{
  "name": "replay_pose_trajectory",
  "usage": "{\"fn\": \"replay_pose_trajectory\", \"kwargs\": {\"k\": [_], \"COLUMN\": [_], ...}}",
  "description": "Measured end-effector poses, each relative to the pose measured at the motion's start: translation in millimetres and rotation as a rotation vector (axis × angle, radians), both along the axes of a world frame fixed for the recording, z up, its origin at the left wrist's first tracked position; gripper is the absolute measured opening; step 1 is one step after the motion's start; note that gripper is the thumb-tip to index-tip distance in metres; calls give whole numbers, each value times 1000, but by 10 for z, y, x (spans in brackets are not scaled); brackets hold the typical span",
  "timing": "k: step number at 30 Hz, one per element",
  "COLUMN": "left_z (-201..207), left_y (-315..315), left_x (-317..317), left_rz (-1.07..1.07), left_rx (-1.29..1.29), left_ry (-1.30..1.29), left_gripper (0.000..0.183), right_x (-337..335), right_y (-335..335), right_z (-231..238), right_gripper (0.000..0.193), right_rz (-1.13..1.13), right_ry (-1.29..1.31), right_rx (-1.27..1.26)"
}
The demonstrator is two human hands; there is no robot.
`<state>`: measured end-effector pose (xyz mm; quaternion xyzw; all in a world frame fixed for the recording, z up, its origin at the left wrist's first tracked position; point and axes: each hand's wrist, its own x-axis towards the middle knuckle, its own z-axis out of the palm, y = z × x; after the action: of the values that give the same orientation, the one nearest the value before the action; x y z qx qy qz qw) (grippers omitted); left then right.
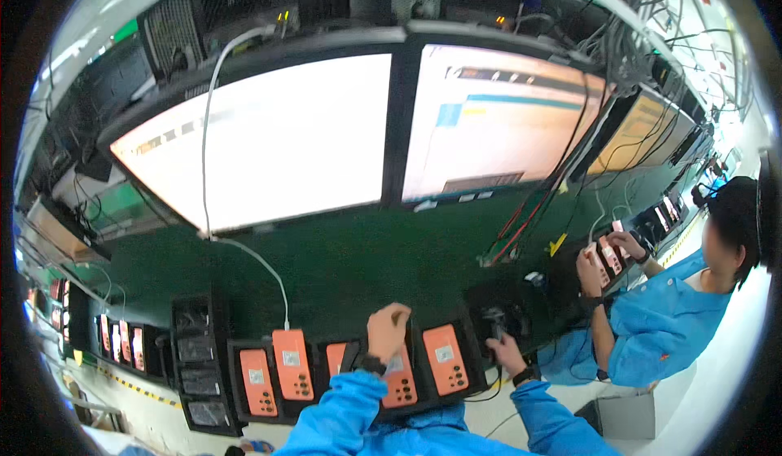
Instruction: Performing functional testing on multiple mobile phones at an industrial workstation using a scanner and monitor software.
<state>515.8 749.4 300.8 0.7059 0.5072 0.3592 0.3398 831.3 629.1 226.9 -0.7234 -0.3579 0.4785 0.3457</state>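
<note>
A black tray [316, 407] in front of me holds several salmon-orange phones, backs up, with white labels and dark camera lenses. My left hand [387, 331] is above the phone [399, 384] right of the tray's middle, its fingers curled. Whatever those fingers may hold is hidden. Left of it, a phone [293, 366] has a white cable [273, 275] plugged into its upper end. The rightmost phone [445, 360] lies between my hands. Beyond the tray's right end, my right hand [510, 356] has its fingers closed at a dark, blurred object [498, 319] with a cord.
Two large monitors [301, 142] [497, 130] stand behind the green bench top [366, 252]. A stacked black tray [204, 379] is at the left. At right, a co-worker in a blue jacket [668, 326] handles similar phones. Loose cables [529, 212] hang beside the right monitor.
</note>
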Motion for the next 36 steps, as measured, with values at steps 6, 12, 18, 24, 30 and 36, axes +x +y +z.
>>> {"fn": "replay_pose_trajectory", "kwargs": {"k": [6,12,18,24,30,36], "left_z": [31,317,709,675,434,182], "left_y": [-140,-89,-318,-378,-419,-434], "left_x": [140,105,243,338,-17,-124], "left_rz": [196,-16,-192,-140,-25,-105], "left_rx": [-34,-191,-471,-537,-552,-465], "left_ry": [43,122,-547,-649,-604,-364], "left_gripper": [27,26,17,25,27,23], "right_x": [38,-21,-842,-1099,-1110,-1405], "right_y": [107,276,-21,-174,-68,56], "right_z": [-1276,-760,917,1077,781,659], "right_gripper": [38,34,29,31,40,49], "right_rz": [94,36,371,298,344,31], "right_ry": [109,-160,334,616,-176,-559], "right_rx": [134,28,431,-130,261,411]}}
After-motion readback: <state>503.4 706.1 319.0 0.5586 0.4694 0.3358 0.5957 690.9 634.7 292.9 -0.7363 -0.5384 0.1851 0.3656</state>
